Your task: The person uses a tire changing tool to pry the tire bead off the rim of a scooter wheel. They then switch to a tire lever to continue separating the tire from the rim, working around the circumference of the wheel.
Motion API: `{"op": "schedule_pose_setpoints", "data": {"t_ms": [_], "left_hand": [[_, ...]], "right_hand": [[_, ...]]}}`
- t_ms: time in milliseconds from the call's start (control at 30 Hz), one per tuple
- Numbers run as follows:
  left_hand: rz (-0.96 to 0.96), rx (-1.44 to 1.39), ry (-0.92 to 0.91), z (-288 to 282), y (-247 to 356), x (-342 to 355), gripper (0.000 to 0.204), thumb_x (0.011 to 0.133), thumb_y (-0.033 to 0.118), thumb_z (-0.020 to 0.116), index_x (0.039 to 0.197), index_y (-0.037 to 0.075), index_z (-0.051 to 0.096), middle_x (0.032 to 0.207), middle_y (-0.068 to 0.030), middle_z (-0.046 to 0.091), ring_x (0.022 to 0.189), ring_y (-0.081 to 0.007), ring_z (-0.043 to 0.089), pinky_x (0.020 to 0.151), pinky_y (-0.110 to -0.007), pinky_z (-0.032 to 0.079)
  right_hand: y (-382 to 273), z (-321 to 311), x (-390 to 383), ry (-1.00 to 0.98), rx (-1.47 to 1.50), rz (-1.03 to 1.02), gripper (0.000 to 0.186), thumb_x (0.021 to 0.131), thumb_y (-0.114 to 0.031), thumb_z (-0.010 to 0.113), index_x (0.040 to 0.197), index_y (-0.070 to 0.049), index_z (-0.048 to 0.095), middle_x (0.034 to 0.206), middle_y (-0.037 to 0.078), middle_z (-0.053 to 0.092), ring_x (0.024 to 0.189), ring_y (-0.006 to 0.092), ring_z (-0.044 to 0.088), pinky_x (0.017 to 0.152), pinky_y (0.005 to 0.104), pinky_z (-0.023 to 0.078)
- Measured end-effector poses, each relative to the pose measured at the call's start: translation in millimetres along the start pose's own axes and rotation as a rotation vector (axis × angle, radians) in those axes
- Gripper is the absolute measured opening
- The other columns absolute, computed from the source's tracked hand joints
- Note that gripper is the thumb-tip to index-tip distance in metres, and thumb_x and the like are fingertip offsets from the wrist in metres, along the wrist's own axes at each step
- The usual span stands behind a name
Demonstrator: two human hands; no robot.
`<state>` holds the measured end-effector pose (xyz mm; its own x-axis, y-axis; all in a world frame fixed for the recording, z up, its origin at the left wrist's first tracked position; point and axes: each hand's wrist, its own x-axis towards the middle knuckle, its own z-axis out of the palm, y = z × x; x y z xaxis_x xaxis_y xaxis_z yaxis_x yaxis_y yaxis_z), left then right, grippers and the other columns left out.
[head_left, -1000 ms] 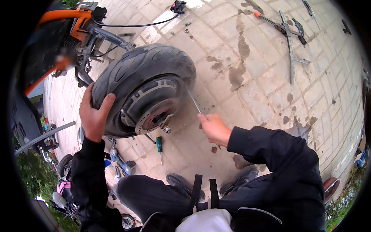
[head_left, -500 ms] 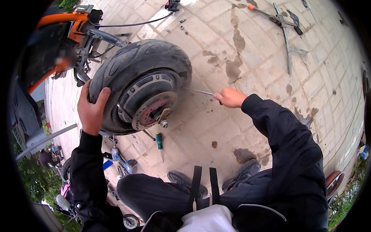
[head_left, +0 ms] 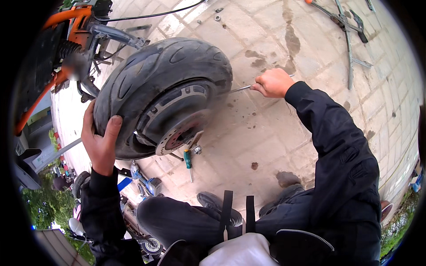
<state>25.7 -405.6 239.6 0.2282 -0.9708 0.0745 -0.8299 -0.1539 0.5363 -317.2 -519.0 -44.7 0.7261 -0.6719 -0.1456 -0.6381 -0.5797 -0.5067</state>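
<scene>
A black scooter tyre stands tilted on its wheel in front of me, with a drilled brake disc on the facing side. My left hand clasps the tyre's left edge, thumb on the sidewall and fingers round the tread. My right hand is closed round a slim metal tyre lever, whose far end sticks out past the fist. The lever's tip meets the tyre's right side, where blur hides exactly how it sits. A green-handled screwdriver lies below the disc.
An orange scooter frame stands at the upper left. A blue power tool lies near my left knee. Metal tools lie on the paving at the upper right, and a loose nut sits beyond the tyre.
My right hand has moved up and right, and the lever now slants upward from the tyre. The view has shifted slightly; my left hand keeps its hold on the tyre.
</scene>
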Motion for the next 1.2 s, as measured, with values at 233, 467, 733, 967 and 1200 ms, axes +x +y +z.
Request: {"op": "schedule_pose_setpoints", "data": {"t_ms": [233,467,733,967,1200], "left_hand": [[-0.006,0.053,-0.032,-5.1,-7.2,-5.2,0.06,0.086,0.027,0.066,0.129,-0.009,0.047,0.121,-0.018,0.056,0.111,-0.0225,0.054,0.1,-0.032,0.037],[0.002,0.035,0.003,-1.2,0.2,1.2,0.063,0.082,0.03,0.071,0.126,-0.01,0.048,0.116,-0.018,0.059,0.107,-0.0222,0.056,0.097,-0.031,0.039],[0.034,0.121,0.029,-5.8,-5.7,-2.3,0.067,0.08,0.034,0.073,0.124,-0.011,0.05,0.114,-0.0194,0.061,0.105,-0.0233,0.057,0.095,-0.032,0.042],[0.057,0.26,0.145,-6.3,-3.4,-4.5,0.069,0.073,0.044,0.076,0.118,-0.005,0.057,0.102,-0.0204,0.067,0.095,-0.0265,0.065,0.085,-0.033,0.048],[0.093,0.264,0.192,1.7,9.3,-0.7,0.074,0.069,0.054,0.074,0.113,-0.004,0.061,0.098,-0.0217,0.067,0.091,-0.0329,0.066,0.081,-0.037,0.051]], "right_hand": [[-7.2,-35.2,42.1,0.052,-0.247,-0.287,0.04,0.083,-0.045,0.061,0.065,-0.009,0.062,0.058,0.012,0.059,0.06,0.0346,0.06,0.054,0.043,0.046],[7.8,-35.0,57.0,0.142,-0.34,-0.408,0.042,0.085,-0.048,0.059,0.066,-0.01,0.063,0.061,0.011,0.062,0.063,0.0328,0.063,0.054,0.0424,0.047],[-40.1,28.7,-28.8,0.001,0.074,0.098,0.042,0.09,-0.041,0.054,0.074,-0.004,0.065,0.068,0.019,0.064,0.066,0.0386,0.063,0.061,0.0471,0.05],[-148.0,79.0,-64.6,-0.344,1.08,0.652,0.042,0.095,-0.033,0.046,0.079,0.002,0.062,0.073,0.027,0.062,0.067,0.0428,0.059,0.064,0.0514,0.044],[-12.2,3.1,-94.4,-0.076,0.336,0.279,0.042,0.097,-0.035,0.045,0.087,0.0,0.067,0.08,0.026,0.063,0.077,0.0434,0.06,0.07,0.0481,0.046]]}}
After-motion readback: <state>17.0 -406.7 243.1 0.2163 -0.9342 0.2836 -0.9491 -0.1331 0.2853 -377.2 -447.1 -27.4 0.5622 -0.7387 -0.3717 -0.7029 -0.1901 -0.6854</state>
